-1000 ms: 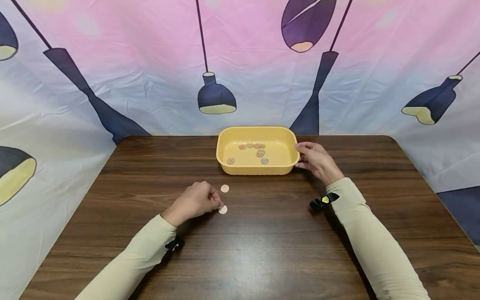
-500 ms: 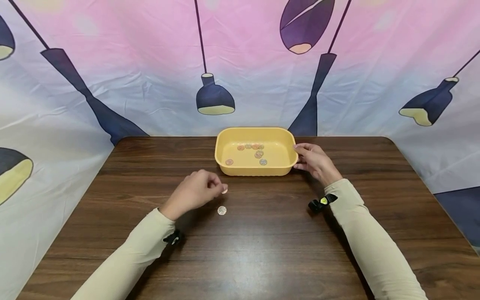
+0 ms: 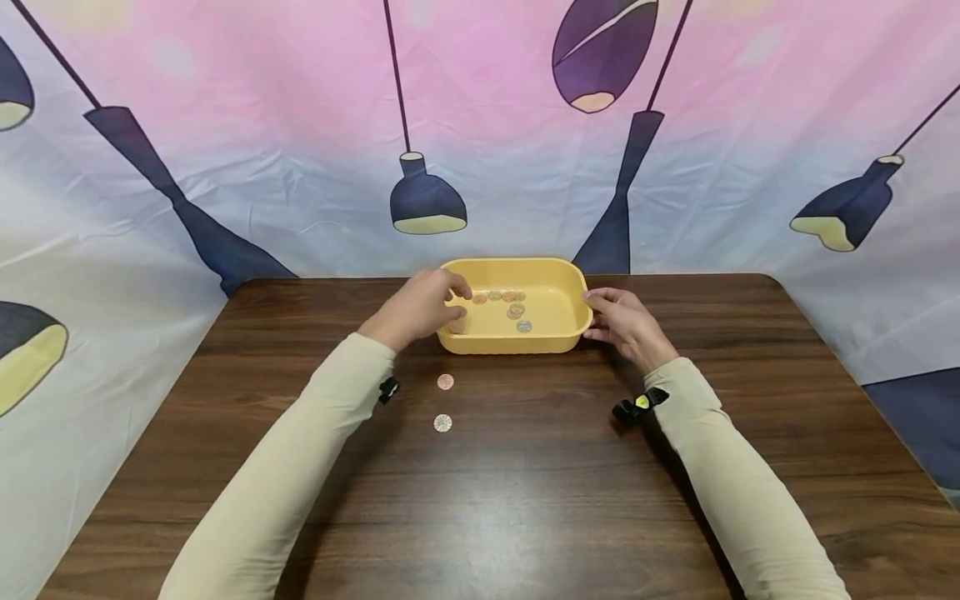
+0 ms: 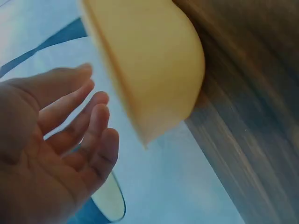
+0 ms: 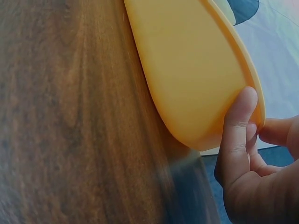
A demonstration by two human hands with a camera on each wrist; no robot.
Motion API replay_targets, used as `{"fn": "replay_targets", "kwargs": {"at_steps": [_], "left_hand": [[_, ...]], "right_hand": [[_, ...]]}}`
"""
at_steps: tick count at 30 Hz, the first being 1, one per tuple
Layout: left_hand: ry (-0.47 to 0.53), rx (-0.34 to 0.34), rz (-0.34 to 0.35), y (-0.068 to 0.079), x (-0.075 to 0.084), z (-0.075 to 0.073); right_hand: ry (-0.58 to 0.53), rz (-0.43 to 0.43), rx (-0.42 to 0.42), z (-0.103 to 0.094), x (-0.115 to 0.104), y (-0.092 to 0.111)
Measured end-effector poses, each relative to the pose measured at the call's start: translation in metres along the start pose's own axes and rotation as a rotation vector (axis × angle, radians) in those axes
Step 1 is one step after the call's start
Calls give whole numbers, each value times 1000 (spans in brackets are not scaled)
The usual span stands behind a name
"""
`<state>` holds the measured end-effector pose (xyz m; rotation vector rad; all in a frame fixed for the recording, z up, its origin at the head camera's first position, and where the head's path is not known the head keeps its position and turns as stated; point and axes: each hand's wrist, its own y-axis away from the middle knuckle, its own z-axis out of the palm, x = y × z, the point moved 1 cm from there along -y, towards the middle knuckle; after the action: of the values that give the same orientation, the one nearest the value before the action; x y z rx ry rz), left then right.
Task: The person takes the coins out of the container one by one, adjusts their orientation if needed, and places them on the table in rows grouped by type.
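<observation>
I see the coins (image 3: 515, 311) lying flat in the yellow tray (image 3: 513, 344), several in a row toward 12 o'clock; a coppery coin (image 3: 446, 382) and a silvery coin (image 3: 442, 423) sit apart on the bench (image 3: 540, 492), off the tray's 7 o'clock corner; I judge the coins hard, thin and slick, best pinched by their edges; the tray looks light, smooth and fairly stiff, best taken by an end rim; the left hand (image 3: 422, 307) hangs over its 9 o'clock end, fingers bent and spread from the thumb, nothing visible between them; the left forearm (image 3: 288, 458) slants from 7 o'clock; the right hand (image 3: 628, 323) pinches the 3 o'clock rim, the right forearm (image 3: 738, 475) slanting from 5 o'clock.
</observation>
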<state>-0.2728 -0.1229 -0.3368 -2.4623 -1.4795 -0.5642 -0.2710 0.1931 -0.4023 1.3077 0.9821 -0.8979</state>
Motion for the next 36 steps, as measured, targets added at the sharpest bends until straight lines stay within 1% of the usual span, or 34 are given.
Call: {"fn": "replay_targets", "kwargs": {"at_steps": [2, 4, 7, 8, 10, 12, 15, 21, 26, 28, 31, 34, 36], "left_hand": [[-107, -51, 36, -11, -1, 7], [-250, -88, 64, -19, -2, 13], [-490, -122, 75, -28, -3, 21], [-554, -127, 71, -29, -3, 23], [-641, -133, 56, -31, -3, 25], [-679, -121, 40, -32, -3, 25], [-676, -106, 34, -32, -3, 25], [-629, -111, 34, -37, -1, 27], [-583, -120, 83, -43, 3, 29], [-522, -122, 104, -47, 5, 30], [-402, -118, 122, -54, 5, 34], [-259, -104, 110, -58, 3, 42], [-182, -84, 83, -59, 1, 48]], "right_hand": [[2, 6, 3, 1, 1, 0], [4, 12, 5, 2, 1, 1], [14, 15, 9, 3, 0, 2], [17, 14, 7, 4, -1, 3], [20, 9, 6, 4, -2, 2], [22, 3, 6, 4, -3, 2], [16, -6, 6, 4, -5, 1], [8, -13, 4, 3, -7, 0], [16, -5, 9, 1, -7, 0], [20, 2, 10, 0, -6, 1], [26, 7, 7, -1, -4, 2], [30, 9, 0, -1, -2, 3], [26, 8, 0, 0, -1, 3]]}}
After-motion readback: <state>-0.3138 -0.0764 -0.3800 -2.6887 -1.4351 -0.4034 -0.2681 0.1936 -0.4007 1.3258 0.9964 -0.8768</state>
